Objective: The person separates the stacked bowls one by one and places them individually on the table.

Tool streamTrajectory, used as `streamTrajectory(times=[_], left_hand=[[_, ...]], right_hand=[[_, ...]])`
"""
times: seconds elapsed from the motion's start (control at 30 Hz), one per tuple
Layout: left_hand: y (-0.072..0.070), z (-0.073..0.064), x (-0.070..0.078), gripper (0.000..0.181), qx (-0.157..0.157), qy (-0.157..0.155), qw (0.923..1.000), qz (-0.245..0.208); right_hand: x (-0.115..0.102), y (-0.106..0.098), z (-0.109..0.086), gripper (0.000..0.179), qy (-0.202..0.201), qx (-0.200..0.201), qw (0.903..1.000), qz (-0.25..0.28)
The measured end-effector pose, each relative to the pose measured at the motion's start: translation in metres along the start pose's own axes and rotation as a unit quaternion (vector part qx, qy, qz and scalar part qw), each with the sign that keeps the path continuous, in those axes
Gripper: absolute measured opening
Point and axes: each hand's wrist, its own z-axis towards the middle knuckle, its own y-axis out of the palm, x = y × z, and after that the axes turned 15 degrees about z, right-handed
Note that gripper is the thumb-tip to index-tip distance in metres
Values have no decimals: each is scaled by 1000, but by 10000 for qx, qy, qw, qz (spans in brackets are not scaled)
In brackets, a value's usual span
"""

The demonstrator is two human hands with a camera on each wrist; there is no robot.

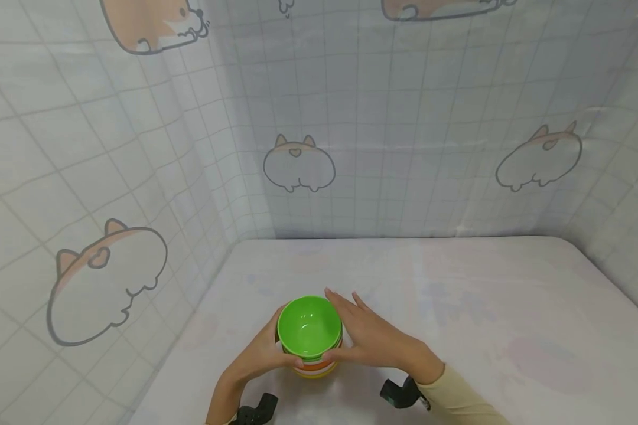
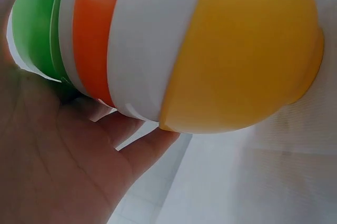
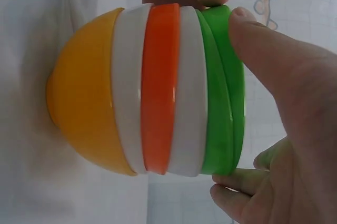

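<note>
Nested bowls stand upright in one stack near the front of the table. A bright green bowl [image 1: 308, 327] tops it, its rim tilted slightly against a second green bowl [image 3: 215, 98]. Below come a white bowl [image 3: 189, 92], an orange bowl [image 3: 159, 87], another white bowl [image 3: 128, 87] and a yellow bowl [image 2: 247, 50] at the bottom. From the left, my left hand [image 1: 260, 354] holds the stack's upper part, thumb in front at the green bowl, fingers behind. My right hand [image 1: 377, 342] grips the top green bowl, thumb at its near rim and fingertips across on its far side.
A pale cloth covers the table [image 1: 404, 295], which runs back to a white grid-patterned curtain [image 1: 414, 147] with cartoon dogs. Similar curtain hangs along the left and right sides. Dark wrist camera mounts [image 1: 401, 394] sit close above the table near both wrists.
</note>
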Motion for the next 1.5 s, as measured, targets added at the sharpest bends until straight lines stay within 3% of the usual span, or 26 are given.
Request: streamTrajectory(times=[0.37,0.57,0.83,1.1,1.37,1.5], left_hand=[[4,2,-5,102,-130,174,9997,56],[4,2,-4,102,-209,165,9996,-1],[5,3,-5,101,-185,178,9997,-13],[5,4,-5,100,-256,196,9994,-157],[2,3,-7,102,-275,346,9990,-96],[2,3,-8,103,-261,355,9990,-4]], right_hand=[[0,10,4,111,-68,172,9998,-101],[-4,15,12,118,204,442,9988,-96],[-9,17,18,119,337,635,9973,148],[-9,19,22,99,280,752,9941,730],[-12,19,23,104,385,747,9924,895],[-11,17,23,116,502,609,9929,887]])
